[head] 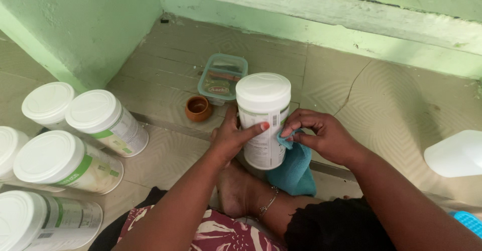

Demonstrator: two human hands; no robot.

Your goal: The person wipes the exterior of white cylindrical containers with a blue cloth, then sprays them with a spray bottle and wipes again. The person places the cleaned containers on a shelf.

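The left hand (232,138) has its grip clamped around a white canister (262,118) standing upright on the floor (401,105), centre of the scene. The right hand (321,135) pinches a teal cloth (296,168) against the canister's right side. More white canisters (75,145) lie at near left; a small clay pot (198,108) and a lidded plastic box (222,77) sit just beyond.

Both forearms bare with no sleeves, left hand (232,136) and right hand (324,136) without rings, thin metal bracelet-like chain (268,203) at 6 o'clock, maroon floral-print garment (211,233) at 7, black cloth (336,226) at 5.
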